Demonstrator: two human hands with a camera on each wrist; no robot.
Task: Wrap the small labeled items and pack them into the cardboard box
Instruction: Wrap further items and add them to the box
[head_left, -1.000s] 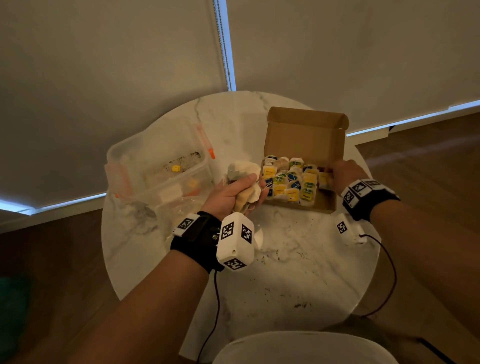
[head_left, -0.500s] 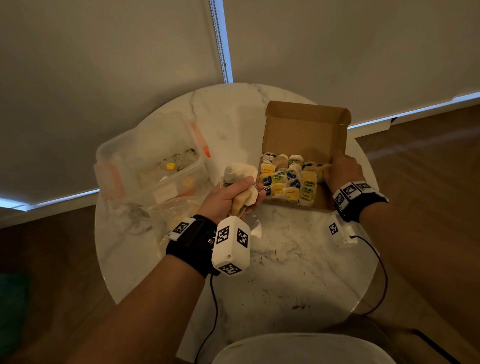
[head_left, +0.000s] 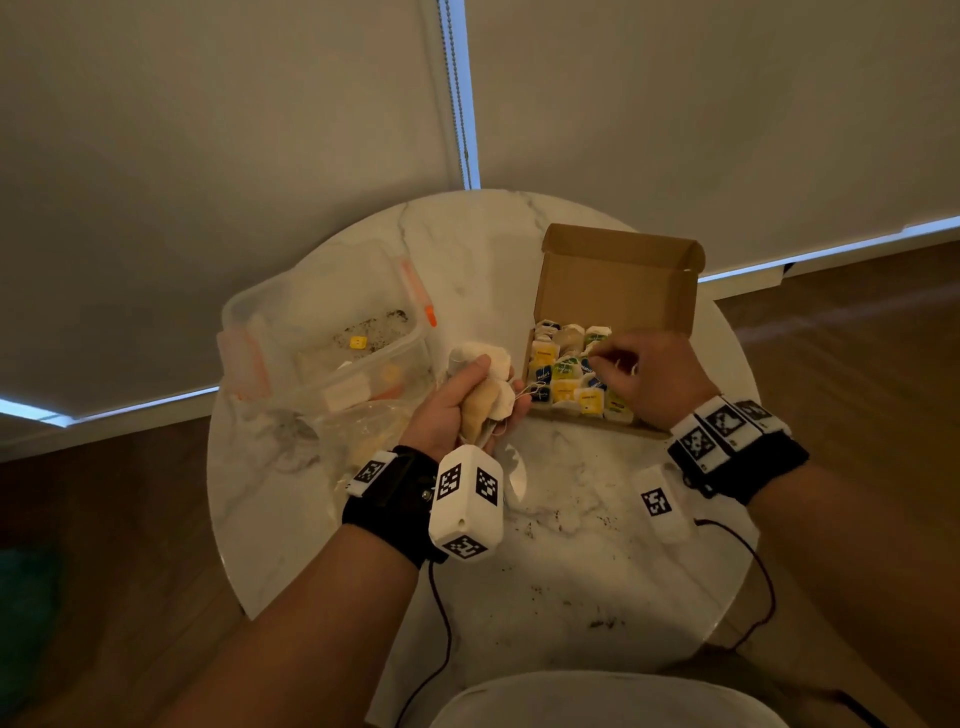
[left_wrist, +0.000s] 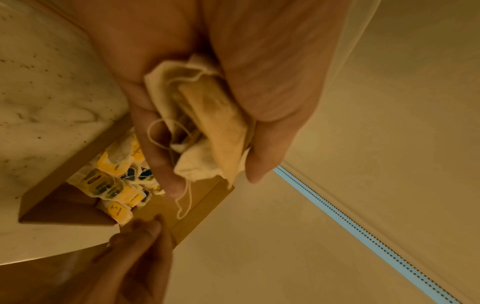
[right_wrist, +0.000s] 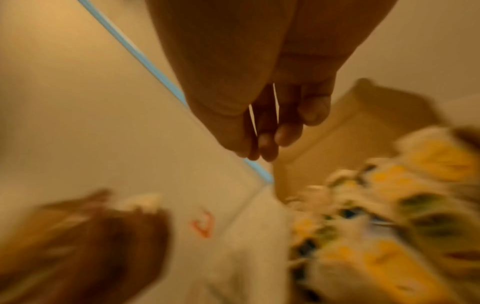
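Tea bags (head_left: 571, 371) with yellow, green and blue labels lie packed side by side in the cardboard box (head_left: 615, 283), which stands open in the centre right of the head view, on the round marble table (head_left: 571, 571). Its lid stands up at the far side. The right hand (head_left: 652, 382) is over the right part of the box, above the tea bags; thumb and fingertips are drawn together, but the right wrist view is too blurred to tell if they pinch something. The left hand (head_left: 457, 410) is just left of the box, in the middle of the frame. Its fingers are curled around a bundle of cream tea bags (left_wrist: 205, 123), and thin strings hang out of the fist toward the box. In the left wrist view the box (left_wrist: 64, 207) appears at the lower left with the labeled bags (left_wrist: 116, 185) inside.

At the centre left of the head view stands a clear plastic container (head_left: 322, 338) with orange clips, and a small yellow piece (head_left: 358, 342) lies on its bottom. Dark crumbs (head_left: 602, 621) are scattered on the table in the lower part.
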